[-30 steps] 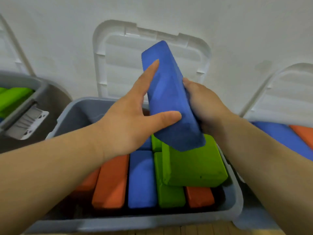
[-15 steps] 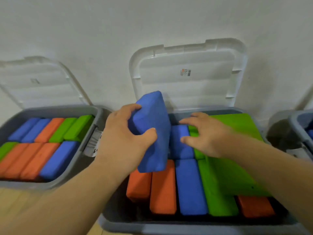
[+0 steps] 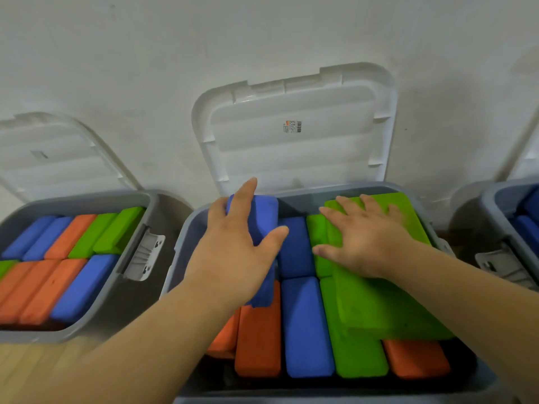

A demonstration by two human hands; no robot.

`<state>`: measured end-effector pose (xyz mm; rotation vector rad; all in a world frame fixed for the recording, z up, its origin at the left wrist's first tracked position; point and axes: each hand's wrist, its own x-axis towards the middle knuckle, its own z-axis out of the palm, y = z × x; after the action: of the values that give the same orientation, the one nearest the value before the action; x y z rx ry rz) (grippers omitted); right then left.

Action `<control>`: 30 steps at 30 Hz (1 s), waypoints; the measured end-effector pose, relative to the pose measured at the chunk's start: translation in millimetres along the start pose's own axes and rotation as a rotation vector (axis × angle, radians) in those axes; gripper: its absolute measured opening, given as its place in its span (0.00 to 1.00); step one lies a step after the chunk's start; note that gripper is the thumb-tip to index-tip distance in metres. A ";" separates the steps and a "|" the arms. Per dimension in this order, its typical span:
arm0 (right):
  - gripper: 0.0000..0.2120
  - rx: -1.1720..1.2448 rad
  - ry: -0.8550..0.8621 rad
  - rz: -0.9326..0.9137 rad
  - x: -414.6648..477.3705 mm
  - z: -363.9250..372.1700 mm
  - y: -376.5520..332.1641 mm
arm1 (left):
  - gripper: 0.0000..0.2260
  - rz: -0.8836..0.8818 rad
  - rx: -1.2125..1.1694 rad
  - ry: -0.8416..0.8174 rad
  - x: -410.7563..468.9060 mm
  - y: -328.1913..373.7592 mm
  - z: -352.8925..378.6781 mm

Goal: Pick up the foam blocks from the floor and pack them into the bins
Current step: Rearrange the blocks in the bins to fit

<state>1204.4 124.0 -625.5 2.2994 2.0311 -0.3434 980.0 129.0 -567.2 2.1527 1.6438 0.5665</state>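
Left hand, fingers straight and spread, is pressing flat on a blue block that is lying tilted at the rear left of the middle bin. Right hand, likewise released and gripping nothing, is resting palm-down on a green block that is lying atop the packed orange, blue and green blocks at the right. The lid is leaning open against the wall. Left bin and right bin are flanking it, both holding blocks.
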 end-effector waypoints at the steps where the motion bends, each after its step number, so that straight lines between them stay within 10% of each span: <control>1: 0.41 0.000 0.023 -0.003 0.8 0.0 2.1 | 0.43 -0.015 0.059 -0.056 -3.8 1.3 3.3; 8: 0.46 0.092 -0.009 0.231 18.1 -1.2 29.1 | 0.46 -0.008 0.201 -0.153 6.7 13.5 -8.4; 15: 0.38 0.220 0.254 0.091 24.6 6.0 23.1 | 0.38 -0.170 0.198 -0.171 51.5 0.7 -8.5; 30: 0.35 0.267 0.075 0.184 41.4 9.5 -11.5 | 0.31 -0.207 0.146 -0.185 81.9 -42.3 43.3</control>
<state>1196.4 164.0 -641.9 2.6689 1.8858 -0.5548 987.6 216.7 -618.7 2.0292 1.8223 0.1862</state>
